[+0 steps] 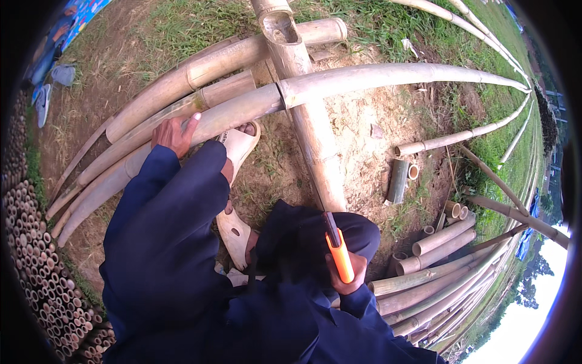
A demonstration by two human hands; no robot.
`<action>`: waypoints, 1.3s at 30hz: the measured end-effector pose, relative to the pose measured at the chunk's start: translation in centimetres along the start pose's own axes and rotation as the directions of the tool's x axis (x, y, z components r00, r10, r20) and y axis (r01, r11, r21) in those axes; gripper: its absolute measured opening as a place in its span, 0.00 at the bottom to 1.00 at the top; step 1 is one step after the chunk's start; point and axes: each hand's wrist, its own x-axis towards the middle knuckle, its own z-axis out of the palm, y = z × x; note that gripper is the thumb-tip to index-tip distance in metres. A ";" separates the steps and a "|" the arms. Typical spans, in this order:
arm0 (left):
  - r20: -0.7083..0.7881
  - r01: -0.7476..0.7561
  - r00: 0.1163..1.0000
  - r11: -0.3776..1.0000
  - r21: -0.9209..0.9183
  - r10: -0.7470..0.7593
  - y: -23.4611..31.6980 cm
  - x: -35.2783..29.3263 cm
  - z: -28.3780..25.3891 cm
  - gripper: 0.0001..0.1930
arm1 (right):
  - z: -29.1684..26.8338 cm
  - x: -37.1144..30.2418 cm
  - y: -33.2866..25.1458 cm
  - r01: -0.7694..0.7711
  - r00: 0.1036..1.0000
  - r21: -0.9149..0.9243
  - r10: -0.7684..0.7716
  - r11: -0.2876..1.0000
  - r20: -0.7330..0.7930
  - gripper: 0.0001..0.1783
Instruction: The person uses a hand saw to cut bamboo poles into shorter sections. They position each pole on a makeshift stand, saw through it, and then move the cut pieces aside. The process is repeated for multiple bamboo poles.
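My left hand (174,136) grips a long bamboo pole (388,77), its thumb lying along the top of the culm. A dark line rings this pole where it crosses over a thicker bamboo post (316,142) that runs away from me. Whether the pole is severed at that line, I cannot tell. My right hand (356,273) is closed around the orange handle of a tool (341,258), held upright over my right knee, apart from the bamboo. Its dark upper part is seen nearly end-on, so the tool's kind is unclear.
More bamboo poles (224,64) lie at the left. A short green bamboo piece (398,182) stands on the dirt to the right, near stacked lengths (445,239). Many cut bamboo ends (45,267) are piled at lower left. A person's shoe (42,106) shows at upper left.
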 end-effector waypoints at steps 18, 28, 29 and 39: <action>0.043 -0.024 0.999 1.000 -0.001 0.024 -0.1 0.5 1.5 0.38 | 3.8 9.2 0.7 -0.086 0.996 0.056 0.085 0.995 0.020 0.05; 0.053 -0.002 0.999 1.000 -0.001 0.002 -0.6 -0.4 0.3 0.40 | 0.3 1.4 -0.4 0.018 0.999 -0.019 -0.018 1.000 0.036 0.12; 0.054 -0.002 0.999 1.000 -0.002 0.002 -0.5 -0.4 0.5 0.40 | 0.1 0.5 -1.2 0.099 0.995 -0.075 -0.099 0.992 0.001 0.14; 0.055 -0.028 0.998 1.000 -0.009 0.028 -0.3 0.6 2.5 0.38 | 3.9 8.3 -1.1 -0.006 0.998 0.046 0.009 0.999 -0.062 0.06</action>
